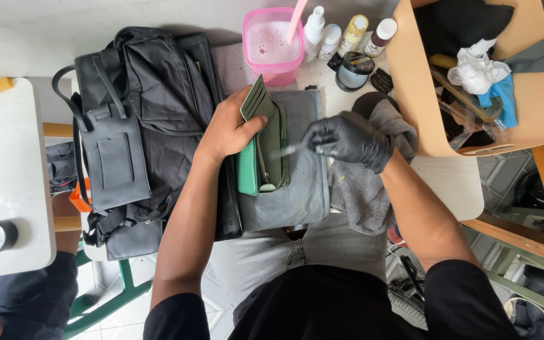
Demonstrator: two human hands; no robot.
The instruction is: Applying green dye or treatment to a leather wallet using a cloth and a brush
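My bare left hand (231, 129) holds open a green wallet (260, 148) that lies on a grey cloth (300, 189) across my lap. The thumb presses the wallet's inner card flap upright. My right hand (347, 138), in a black glove, grips a thin brush-like tool (289, 150) whose blurred tip points into the wallet's open fold. Under the gloved wrist hangs a crumpled grey rag (363, 189).
A black bag (140, 126) lies to the left. Behind the wallet stand a pink tub of foam (272, 44), several small bottles (341, 34) and a round tin (354, 69). A tan bin (536, 94) with rags sits at right, a white table (7, 164) at left.
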